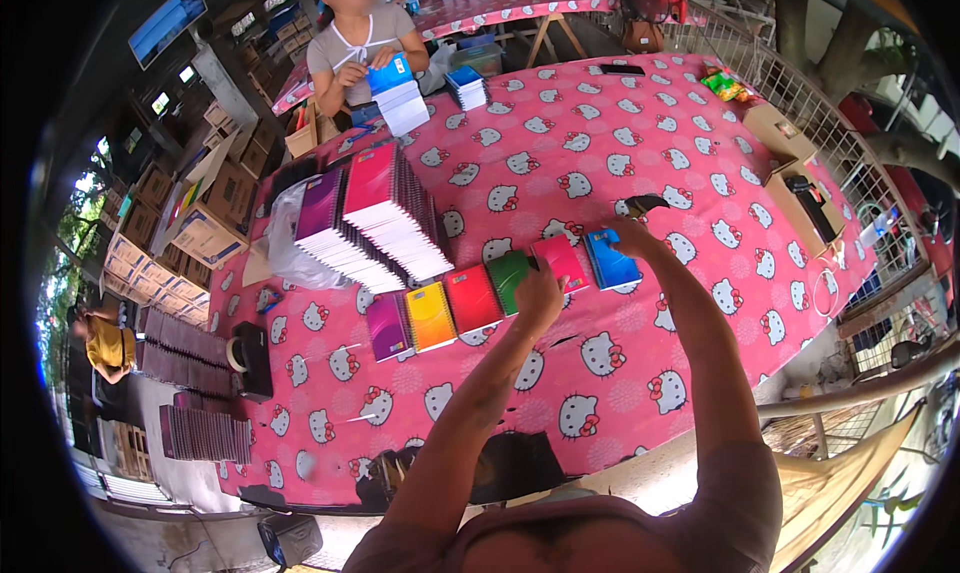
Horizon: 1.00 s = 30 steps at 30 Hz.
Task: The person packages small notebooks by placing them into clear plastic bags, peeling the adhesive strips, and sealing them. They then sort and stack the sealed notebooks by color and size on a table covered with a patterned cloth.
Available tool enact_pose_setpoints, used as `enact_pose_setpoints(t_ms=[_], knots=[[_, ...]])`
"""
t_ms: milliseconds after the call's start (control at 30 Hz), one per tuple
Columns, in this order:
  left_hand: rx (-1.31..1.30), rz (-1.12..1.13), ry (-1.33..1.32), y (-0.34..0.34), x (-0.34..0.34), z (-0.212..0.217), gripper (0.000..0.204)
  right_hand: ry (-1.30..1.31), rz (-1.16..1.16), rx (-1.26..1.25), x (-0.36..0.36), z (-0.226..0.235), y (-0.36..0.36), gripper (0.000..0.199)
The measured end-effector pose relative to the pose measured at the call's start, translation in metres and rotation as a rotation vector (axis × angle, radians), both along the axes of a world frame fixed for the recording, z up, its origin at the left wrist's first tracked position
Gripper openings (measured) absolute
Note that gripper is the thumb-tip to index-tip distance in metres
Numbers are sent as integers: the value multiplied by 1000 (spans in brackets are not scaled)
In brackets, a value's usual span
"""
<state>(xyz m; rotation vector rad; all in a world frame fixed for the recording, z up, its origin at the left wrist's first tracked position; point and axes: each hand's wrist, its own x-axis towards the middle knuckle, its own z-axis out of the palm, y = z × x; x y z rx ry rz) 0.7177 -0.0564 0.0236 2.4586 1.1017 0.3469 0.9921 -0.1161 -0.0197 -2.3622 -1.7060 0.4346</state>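
A row of spiral notebooks lies on the pink table: purple (pixel 386 327), yellow (pixel 430 316), red (pixel 472 299), green (pixel 507 281), pink (pixel 562 260) and blue (pixel 613 263). My left hand (pixel 541 295) rests between the green and pink notebooks with its fingers curled; what they grip is hidden beneath the hand. At the row's right end, my right hand (pixel 630 238) grips the upper right corner of the blue notebook. Behind the row stand two tall notebook stacks, one topped with purple (pixel 320 205), the other with red (pixel 371 181).
Across the table a person (pixel 365 48) handles a blue-topped stack (pixel 397 91), beside a smaller stack (pixel 466 88). A dark object (pixel 645 204) lies beyond my right hand. A tape roll (pixel 237 355), open cardboard boxes (pixel 800 208) and a phone (pixel 623 70) sit near the edges.
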Motion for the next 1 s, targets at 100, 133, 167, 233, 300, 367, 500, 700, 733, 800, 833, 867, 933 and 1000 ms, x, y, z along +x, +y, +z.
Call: enact_pose_setpoints(t_ms=[100,133,167,233,300,367,500,700,733,800,833,867,933,1000], knots=[[57,141,-46,10,28,-26,38,76,21,-7,-13,17,-22,56],[12,216,-78,32,22,-44,41,93,47,3,-30,23,-24,57],[-40,273,-111,42,16,-58,45,147,33,21,-42,25,-36,54],[-369,1,-374,30,2,-35,55,255,-68,51,-57,18,-87,49],[-635,-128,-553,4,-13,10,62,268,-79,164,-88,10,-122,44],[-869,-147,-639,-51,-39,28,66,469,-251,270,-88,6,-137,38],[153,-279,-193,-97,-61,-11,64,563,-394,478,-80,-6,-112,24],[290,222,-198,47,-68,-10,33,229,225,552,-143,-2,3,38],[299,257,-165,64,-74,-8,29,209,202,538,-155,-7,27,43],[154,367,-93,73,-92,-14,31,148,152,466,-174,-10,60,51],[83,416,-58,72,-97,-18,32,102,120,409,-176,-9,70,54],[72,388,-96,68,-105,-25,36,61,95,347,-180,-10,81,56],[44,345,-164,57,-128,-38,43,42,147,177,-186,24,91,54],[250,247,-304,53,-121,-36,54,223,210,141,-171,44,88,51]])
